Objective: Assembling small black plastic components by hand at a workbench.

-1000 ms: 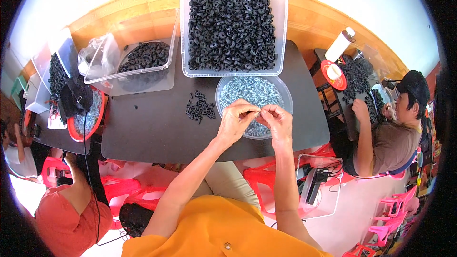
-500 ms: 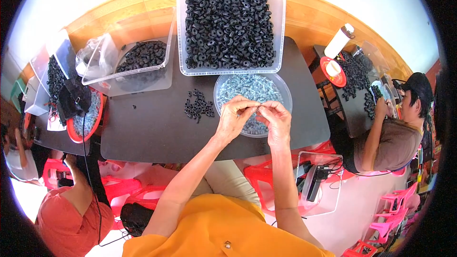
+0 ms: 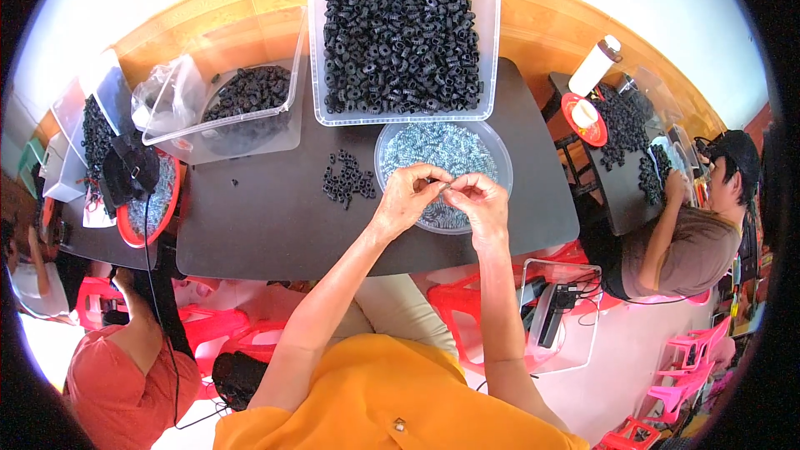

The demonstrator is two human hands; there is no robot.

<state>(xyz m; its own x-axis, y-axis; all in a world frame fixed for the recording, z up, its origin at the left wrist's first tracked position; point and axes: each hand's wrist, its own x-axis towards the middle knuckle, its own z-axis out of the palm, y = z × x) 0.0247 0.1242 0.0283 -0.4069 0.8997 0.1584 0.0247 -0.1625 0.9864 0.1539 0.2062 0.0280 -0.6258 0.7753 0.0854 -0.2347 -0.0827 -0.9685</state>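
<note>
The dark table [image 3: 250,229] forms the main work surface and extends across the middle of the view. A co-worker [image 3: 687,246] sits to its right at a separate side table [image 3: 637,208].

The large clear bin [image 3: 400,119] is positioned at the far side of the main table and contains many black parts [image 3: 404,42]. In this view, its near rim overlaps the far edge of the round basin; contact between the two cannot be determined. A second clear bin [image 3: 229,129], located to the left, contains further dark parts [image 3: 250,92].

The round translucent basin [image 3: 506,175] rests on the table in front of the large bin. It contains numerous small blue-grey metallic pieces [image 3: 437,146].

The left hand [image 3: 408,200] and the right hand [image 3: 481,200] are raised over the near portion of the basin. Each hand is nearly closed, with thumb and forefinger pinched together. The fingertips of both hands meet at one point.

A loose cluster of black parts [image 3: 348,179] lies on the table just left of the basin, near the left hand.

The smallest item is the small piece [image 3: 448,186] gripped between the fingertips of both hands, above the basin. The fingers cover most of it; its exact shape cannot be determined.
</note>
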